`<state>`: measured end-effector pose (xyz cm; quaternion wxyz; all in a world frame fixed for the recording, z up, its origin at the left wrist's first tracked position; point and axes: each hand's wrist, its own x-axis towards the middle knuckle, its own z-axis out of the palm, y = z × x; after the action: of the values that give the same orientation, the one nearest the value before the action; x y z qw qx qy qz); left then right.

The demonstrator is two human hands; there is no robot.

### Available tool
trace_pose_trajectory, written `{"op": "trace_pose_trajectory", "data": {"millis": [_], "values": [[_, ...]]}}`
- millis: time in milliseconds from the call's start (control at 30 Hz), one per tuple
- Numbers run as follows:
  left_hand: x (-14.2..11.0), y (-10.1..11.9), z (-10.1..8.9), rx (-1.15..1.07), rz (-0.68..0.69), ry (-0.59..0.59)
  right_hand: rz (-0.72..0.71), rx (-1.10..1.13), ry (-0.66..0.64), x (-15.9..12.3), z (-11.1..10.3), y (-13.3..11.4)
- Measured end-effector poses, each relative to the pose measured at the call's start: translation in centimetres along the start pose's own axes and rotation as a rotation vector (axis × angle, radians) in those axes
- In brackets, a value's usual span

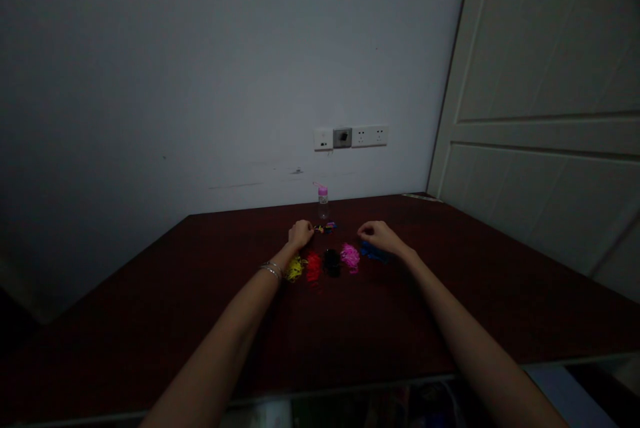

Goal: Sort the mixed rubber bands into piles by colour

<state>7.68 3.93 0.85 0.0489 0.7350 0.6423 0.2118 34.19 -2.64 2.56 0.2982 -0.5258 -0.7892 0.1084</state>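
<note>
On a dark red-brown table lie small piles of thin bands sorted by colour: yellow, red, black, pink and blue. A small mixed heap lies behind them, in front of a little clear bottle with a pink cap. My left hand, with bracelets on its wrist, is curled at the edge of the mixed heap. My right hand rests curled over the blue pile. What either hand pinches is too small and dim to make out.
The table stands against a pale wall with a row of sockets and a switch. A white panelled door runs along the right side. The table's near edge is close to me, with dim clutter below it.
</note>
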Motion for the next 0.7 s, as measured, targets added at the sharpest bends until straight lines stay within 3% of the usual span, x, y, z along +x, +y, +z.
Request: {"op": "trace_pose_trajectory", "data": {"millis": [333, 700], "values": [[-0.1, -0.9, -2.1, 0.150, 0.136, 0.049, -0.030, 0.011, 0.021, 0.0, 0.5, 0.6], [0.4, -1.7, -1.6, 0.135, 0.155, 0.080, -0.036, -0.003, -0.002, 0.0, 0.6, 0.6]]}}
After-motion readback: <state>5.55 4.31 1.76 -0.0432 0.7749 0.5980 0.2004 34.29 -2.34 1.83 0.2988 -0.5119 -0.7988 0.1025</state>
